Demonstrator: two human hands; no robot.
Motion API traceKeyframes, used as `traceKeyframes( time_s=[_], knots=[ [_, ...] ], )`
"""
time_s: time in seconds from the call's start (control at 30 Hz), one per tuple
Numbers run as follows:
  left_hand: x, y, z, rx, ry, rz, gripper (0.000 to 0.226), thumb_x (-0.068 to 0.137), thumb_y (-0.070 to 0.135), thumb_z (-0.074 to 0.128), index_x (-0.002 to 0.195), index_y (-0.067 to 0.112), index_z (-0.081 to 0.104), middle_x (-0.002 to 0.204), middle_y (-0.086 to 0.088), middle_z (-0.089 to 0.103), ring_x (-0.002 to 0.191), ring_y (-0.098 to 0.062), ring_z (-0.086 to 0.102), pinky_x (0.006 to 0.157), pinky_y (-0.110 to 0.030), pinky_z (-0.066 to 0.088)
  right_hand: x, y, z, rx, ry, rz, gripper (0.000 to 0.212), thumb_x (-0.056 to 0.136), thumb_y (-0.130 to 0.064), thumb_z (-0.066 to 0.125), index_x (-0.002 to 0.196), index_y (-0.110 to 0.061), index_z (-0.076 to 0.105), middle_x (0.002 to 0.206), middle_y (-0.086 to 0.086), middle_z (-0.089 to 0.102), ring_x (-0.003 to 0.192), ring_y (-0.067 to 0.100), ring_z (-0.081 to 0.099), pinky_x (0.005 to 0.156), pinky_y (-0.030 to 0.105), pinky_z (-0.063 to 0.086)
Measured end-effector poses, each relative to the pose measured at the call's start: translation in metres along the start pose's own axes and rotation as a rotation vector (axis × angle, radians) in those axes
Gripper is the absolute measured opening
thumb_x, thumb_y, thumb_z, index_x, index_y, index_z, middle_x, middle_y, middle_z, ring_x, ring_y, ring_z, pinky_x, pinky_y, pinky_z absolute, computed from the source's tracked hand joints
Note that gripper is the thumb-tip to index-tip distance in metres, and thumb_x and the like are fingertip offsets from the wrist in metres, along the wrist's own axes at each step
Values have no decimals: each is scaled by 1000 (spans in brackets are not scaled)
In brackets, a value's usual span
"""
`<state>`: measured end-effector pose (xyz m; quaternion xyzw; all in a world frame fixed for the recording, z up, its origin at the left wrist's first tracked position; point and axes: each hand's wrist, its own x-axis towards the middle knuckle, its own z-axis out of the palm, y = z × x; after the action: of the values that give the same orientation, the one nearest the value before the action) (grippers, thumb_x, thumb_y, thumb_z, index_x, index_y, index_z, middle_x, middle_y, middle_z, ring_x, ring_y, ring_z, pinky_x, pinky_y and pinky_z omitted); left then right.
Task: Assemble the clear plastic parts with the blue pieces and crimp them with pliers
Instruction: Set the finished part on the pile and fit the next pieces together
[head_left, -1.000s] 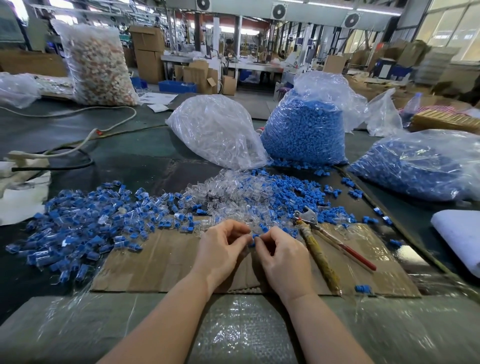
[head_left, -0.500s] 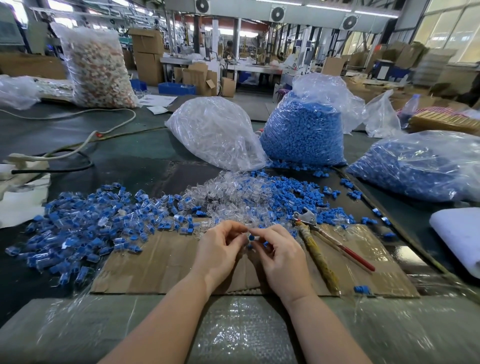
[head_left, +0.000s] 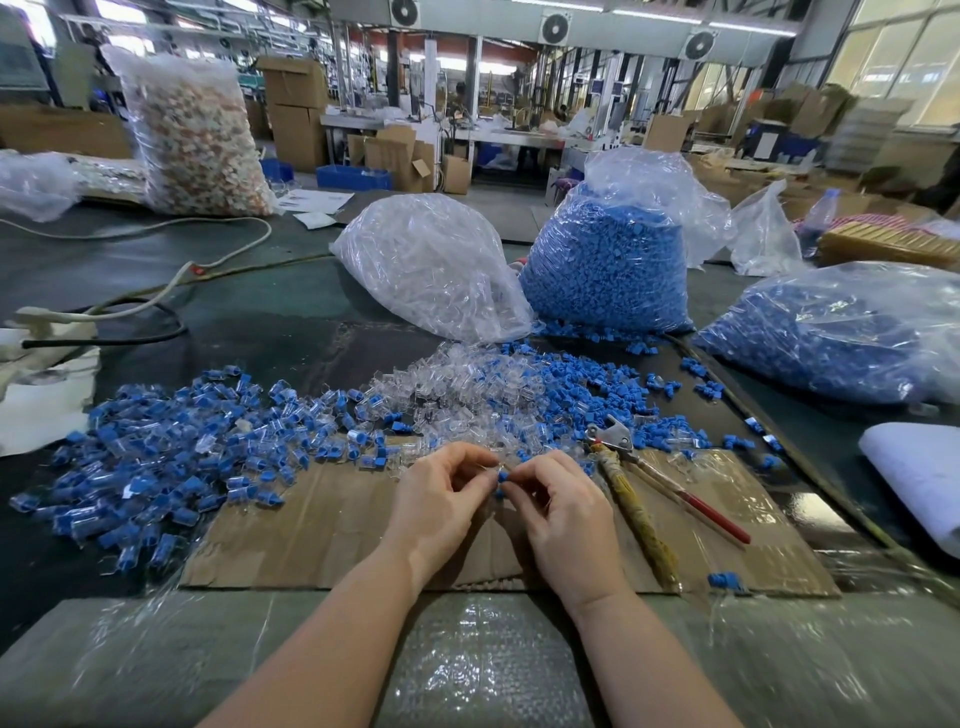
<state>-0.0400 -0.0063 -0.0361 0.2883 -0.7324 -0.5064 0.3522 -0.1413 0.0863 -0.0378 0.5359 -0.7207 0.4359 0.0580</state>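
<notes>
while a large heap of assembled pieces (head_left: 171, 467) is piled at nine o'clock, one blue piece (head_left: 501, 476) is pinched between the fingertips of the left hand (head_left: 441, 499) and right hand (head_left: 558, 512), the pliers (head_left: 631, 493) lie untouched at three o'clock, and loose clear parts (head_left: 452, 400) and blue parts (head_left: 576, 384) are left at twelve.

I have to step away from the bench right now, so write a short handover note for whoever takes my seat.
Left hand and right hand pinch one small blue piece between their fingertips above the cardboard sheet; whether a clear part is already on it is too small to tell.
Pliers lie untouched on the cardboard, right of the hands.
Loose clear parts and loose blue pieces are heaped just beyond the hands.
Done: a pile of assembled pieces to the left.
Left: finish this one, crimp it, then work through the heaps.
</notes>
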Motion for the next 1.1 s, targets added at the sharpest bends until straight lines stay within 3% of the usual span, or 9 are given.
traceKeyframes(
  time_s=[0.13,0.27,0.4,0.53,0.7,0.8,0.93,1.1],
  knots=[
    [-1,1,-1,-19,-6,-6,23,82,1,66,81,23,64,74,2,66,63,5,59,61,-10,46,1,1,1,18,-1,-15,3,84,-13,68,86,-12,66,84,-2,61,79,15,57,72,35,50],
    [0,0,-2,-29,-10,-13,22,82,0,65,83,22,65,78,0,69,69,-2,63,65,-12,49,1,0,0,84,-41,-38,21,83,-13,68,104,-17,70,91,-4,64,87,13,60,78,33,51],
    [1,-2,-1,-66,-12,-37,19,82,1,66,83,20,66,80,-6,70,74,-12,64,68,-19,51,1,0,-1,110,-39,-22,17,83,-18,69,97,-12,72,89,1,65,85,18,61,76,39,51],
    [1,-4,-1,-90,-25,-39,18,82,1,66,83,19,67,77,-4,70,71,-11,65,65,-20,51,1,0,0,85,-12,-23,11,83,-10,68,94,-11,71,88,-1,64,84,16,60,75,37,51],
    [2,-4,-1,-83,-17,-40,23,82,-1,65,83,21,67,79,-4,71,74,-13,65,68,-21,52,1,-2,-1,132,-46,-22,23,83,-21,64,104,-15,71,91,-2,64,85,14,60,78,34,51],
    [1,-4,-1,-74,-22,-37,22,82,-2,64,83,20,66,80,-6,70,75,-14,65,70,-22,53,0,-3,-2,140,-53,-11,26,81,-27,60,100,-12,72,90,0,64,85,18,62,76,37,52],
    [0,-3,-1,-97,-39,-49,15,82,1,65,87,14,67,79,-7,70,71,-12,65,65,-19,51,0,0,0,78,10,-22,3,83,-11,69,86,-11,68,84,-3,62,80,14,58,72,35,50],
    [0,-2,-2,-72,-33,-37,14,82,1,66,88,14,67,79,-8,70,69,-9,64,64,-17,51,0,0,1,43,27,-13,7,81,-12,72,79,-11,65,78,-3,61,74,14,56,69,33,49]
  ],
)
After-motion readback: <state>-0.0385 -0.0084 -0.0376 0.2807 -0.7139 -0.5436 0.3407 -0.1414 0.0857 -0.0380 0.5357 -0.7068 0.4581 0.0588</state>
